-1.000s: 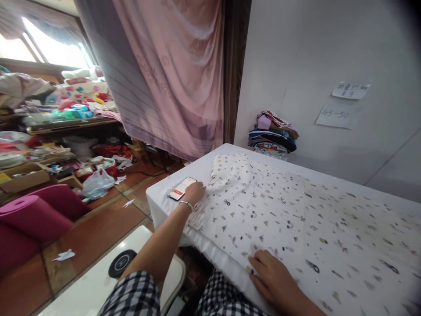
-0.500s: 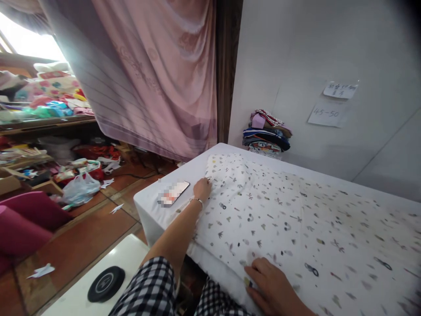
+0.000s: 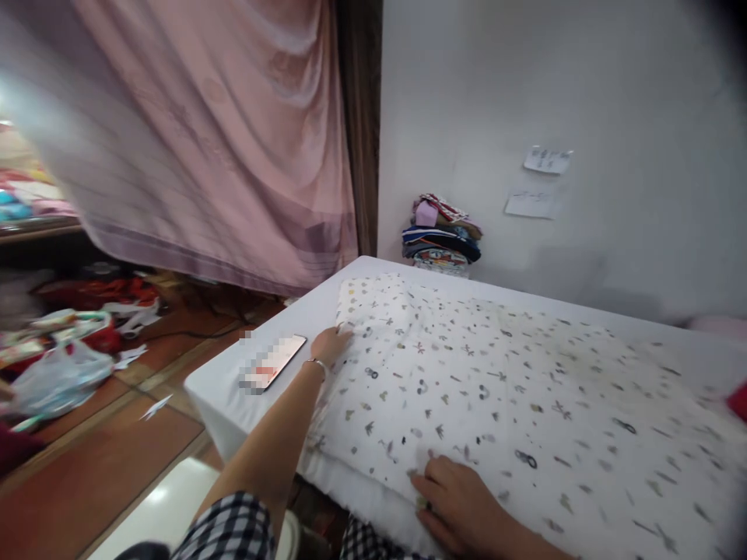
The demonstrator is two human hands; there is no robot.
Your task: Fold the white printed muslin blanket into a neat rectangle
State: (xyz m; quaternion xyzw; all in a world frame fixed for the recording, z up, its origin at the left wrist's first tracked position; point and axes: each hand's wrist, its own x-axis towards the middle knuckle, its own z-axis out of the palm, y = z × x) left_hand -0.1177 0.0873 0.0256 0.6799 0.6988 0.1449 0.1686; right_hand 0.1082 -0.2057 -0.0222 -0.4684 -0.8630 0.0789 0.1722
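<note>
A white cloth [image 3: 461, 389] printed with small grey and green motifs is spread over the white-covered table [image 3: 227, 397]. My left hand [image 3: 331, 346], with a bracelet at the wrist, is closed on the cloth's left edge. Nearer to me, my right hand [image 3: 458, 498] has its fingers curled on the front edge of the cloth, with the thumb low by the rim. White frayed layers show beneath the printed one along that near edge. Left of my left hand, a phone [image 3: 280, 364] lies on the table, its screen partly blurred out.
Against the white wall [image 3: 467, 93] stands a stack of folded fabrics [image 3: 442, 233], with paper notes [image 3: 540, 183] to its right. A pink curtain [image 3: 233, 155] hangs at the left. A plastic bag [image 3: 61, 381] and scraps lie on the tiled floor beside a white stool-like surface [image 3: 157, 505].
My view has turned to the right, so everything appears shifted left. Both hands stay at about the same places on the cloth. A red thing has come into view at the right edge.
</note>
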